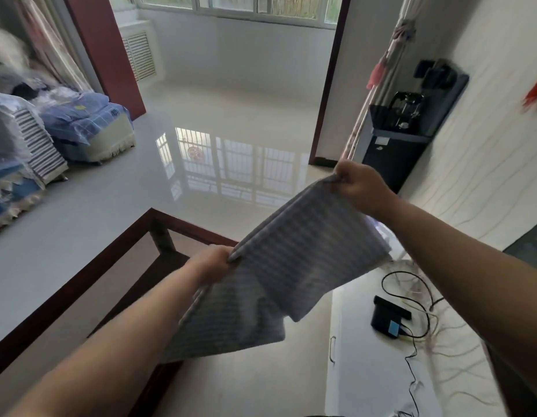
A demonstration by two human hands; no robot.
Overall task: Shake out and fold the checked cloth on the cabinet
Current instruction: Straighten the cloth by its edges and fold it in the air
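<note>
Left hand (211,263) and right hand (359,183) each clamped on the checked cloth (294,254); its top edge runs near-left to far-right, above the white cabinet (366,371) at near right

Cloth (294,266) between raised hands, above floor; table (80,266) left, cabinet (366,371) right.

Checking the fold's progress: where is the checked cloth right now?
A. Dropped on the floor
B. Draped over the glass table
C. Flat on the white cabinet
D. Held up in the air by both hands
D: the left hand and right hand each pinch an edge of the checked cloth, which hangs between them above the floor.
</note>
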